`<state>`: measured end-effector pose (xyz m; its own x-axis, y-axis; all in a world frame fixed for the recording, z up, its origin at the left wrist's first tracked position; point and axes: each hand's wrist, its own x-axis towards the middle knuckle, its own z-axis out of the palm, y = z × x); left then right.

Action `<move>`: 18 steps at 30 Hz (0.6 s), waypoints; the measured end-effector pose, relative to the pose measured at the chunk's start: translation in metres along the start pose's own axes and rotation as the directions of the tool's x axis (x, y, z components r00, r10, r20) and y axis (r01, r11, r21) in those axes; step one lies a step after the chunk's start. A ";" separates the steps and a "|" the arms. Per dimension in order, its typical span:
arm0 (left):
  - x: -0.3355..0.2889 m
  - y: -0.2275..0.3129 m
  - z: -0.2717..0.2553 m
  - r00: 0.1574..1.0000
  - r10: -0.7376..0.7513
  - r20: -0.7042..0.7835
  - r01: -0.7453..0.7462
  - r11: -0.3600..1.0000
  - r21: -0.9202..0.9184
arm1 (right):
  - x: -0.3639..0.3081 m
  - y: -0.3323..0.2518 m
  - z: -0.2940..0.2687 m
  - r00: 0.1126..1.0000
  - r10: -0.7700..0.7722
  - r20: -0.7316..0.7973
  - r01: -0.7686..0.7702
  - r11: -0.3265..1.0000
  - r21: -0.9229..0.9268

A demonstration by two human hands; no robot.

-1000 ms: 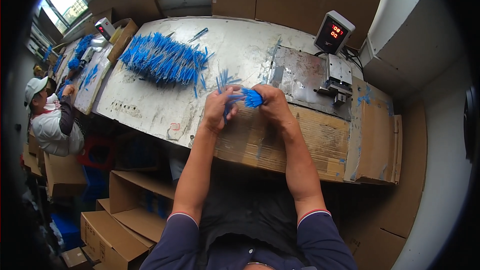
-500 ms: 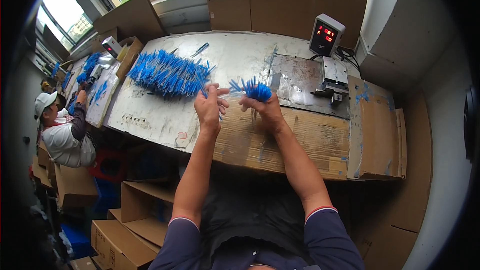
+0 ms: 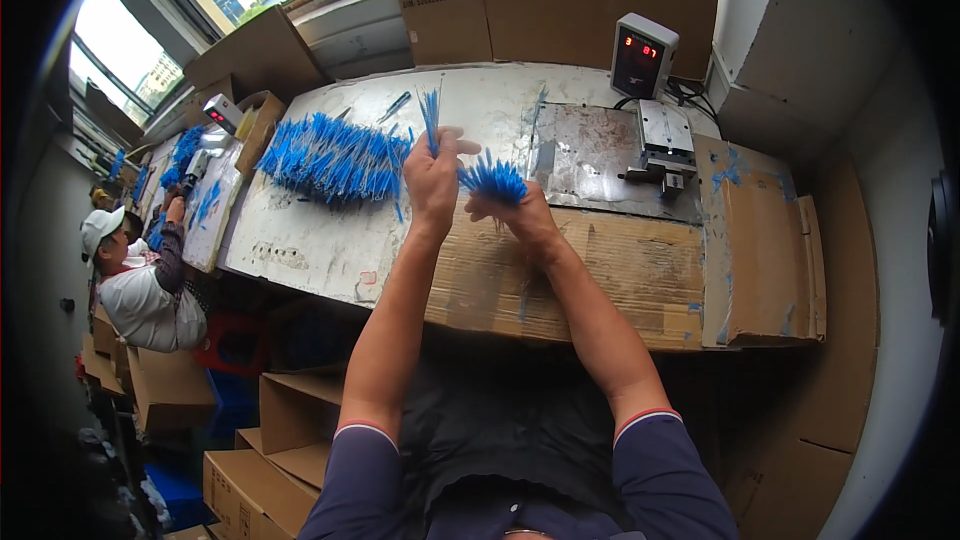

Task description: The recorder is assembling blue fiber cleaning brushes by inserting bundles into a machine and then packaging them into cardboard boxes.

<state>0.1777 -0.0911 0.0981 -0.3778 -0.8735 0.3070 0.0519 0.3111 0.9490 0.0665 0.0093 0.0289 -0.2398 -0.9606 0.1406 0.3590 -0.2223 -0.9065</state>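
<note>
A heap of blue strips (image 3: 335,155) lies on the surface (image 3: 300,240) at far left. The left hand (image 3: 432,180) pinches a few strips (image 3: 431,118) upright; the right hand (image 3: 520,215) grips a fanned bundle (image 3: 492,178). Sorting looks underway; joining them needs aligned ends.

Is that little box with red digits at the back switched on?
On: the small grey display box shows lit red digits on its dark screen.
</note>
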 end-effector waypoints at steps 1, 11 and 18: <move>0.000 0.002 0.004 1.000 -0.001 0.006 0.001 1.000 -0.002 | 0.000 -0.002 -0.001 1.000 -0.011 -0.014 0.011 1.000 -0.024; 0.009 0.013 -0.012 0.994 -0.043 0.096 0.050 0.996 -0.071 | -0.003 -0.008 -0.006 0.985 0.130 0.110 -0.112 0.981 -0.157; 0.012 0.009 0.004 0.865 -0.083 0.494 -0.018 0.980 0.196 | -0.004 -0.005 -0.007 0.952 0.246 0.184 -0.209 0.958 -0.197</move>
<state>0.1702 -0.0975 0.1097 -0.7880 -0.5968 0.1510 -0.1237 0.3938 0.9108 0.0589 0.0153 0.0304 0.0258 -0.9995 -0.0161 0.2161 0.0213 -0.9761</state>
